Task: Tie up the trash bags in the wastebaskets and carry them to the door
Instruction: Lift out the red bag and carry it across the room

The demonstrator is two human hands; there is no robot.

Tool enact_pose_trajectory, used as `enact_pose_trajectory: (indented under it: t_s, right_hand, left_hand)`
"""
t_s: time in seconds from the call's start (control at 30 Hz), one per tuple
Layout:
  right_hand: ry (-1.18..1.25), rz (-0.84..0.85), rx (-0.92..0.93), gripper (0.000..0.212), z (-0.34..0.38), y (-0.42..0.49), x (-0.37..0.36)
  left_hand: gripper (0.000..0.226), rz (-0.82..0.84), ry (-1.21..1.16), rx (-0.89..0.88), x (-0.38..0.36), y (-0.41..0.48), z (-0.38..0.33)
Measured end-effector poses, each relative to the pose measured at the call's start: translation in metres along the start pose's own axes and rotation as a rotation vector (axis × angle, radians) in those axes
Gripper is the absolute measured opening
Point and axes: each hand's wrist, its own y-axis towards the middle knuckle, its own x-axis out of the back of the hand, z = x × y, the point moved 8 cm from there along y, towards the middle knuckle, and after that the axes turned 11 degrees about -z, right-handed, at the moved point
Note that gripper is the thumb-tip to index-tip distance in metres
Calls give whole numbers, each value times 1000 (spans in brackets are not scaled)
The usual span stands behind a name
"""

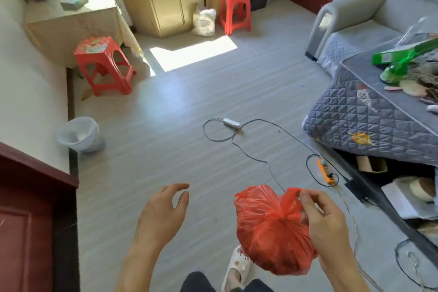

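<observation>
Pinching one loose ear of the red bag (267,232) between thumb and fingertips, the right hand (324,218) holds it up in front of the body; the bag's full, crumpled body hangs just left of and below that hand, touching its palm side; its neck is gathered tight and looks knotted, though the wrinkled plastic makes that hard to tell; below the bag, near the right wrist, a white slipper (237,268) stands on the floor (166,137); the left hand (163,211) hovers apart from the bag, well to its left, palm down, fingers spread and loosely bent, gripping nothing; far ahead of the left hand and off to its left, a pale wastebasket (79,134) with a clear liner sits against the wall; close beside the left forearm, on its outer side, stands a dark red door (23,220); ahead of the right hand a thin black cable (251,156) loops across the floor to a white power strip (232,123); an orange power strip (327,172) lies just beyond the right fingertips; a red stool (104,64) stands far ahead of the left hand.
</observation>
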Motion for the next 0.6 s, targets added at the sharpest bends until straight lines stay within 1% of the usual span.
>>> enact_pose_trajectory:
  t_s: [0.1,0.2,0.3,0.47,0.53,0.6]
  right_hand:
    - [-11,9,-3,19,22,69,-24]
    - [-30,11,-7,19,41,139,-51]
    - [-58,11,-5,20,57,211,-86]
    - [-37,-61,-70,17,86,340,-141]
    - [-24,-107,-77,19,106,390,-160]
    - [-7,-156,-66,21,135,441,-178]
  left_hand:
    - [25,27,23,1,-21,71,-29]
    - [26,17,40,-3,-42,142,-58]
    - [26,37,16,-4,-74,218,-86]
    - [22,98,-50,-23,-127,355,-148]
    - [19,131,-84,-29,-141,420,-177]
    - [17,140,-101,-74,-151,493,-217]
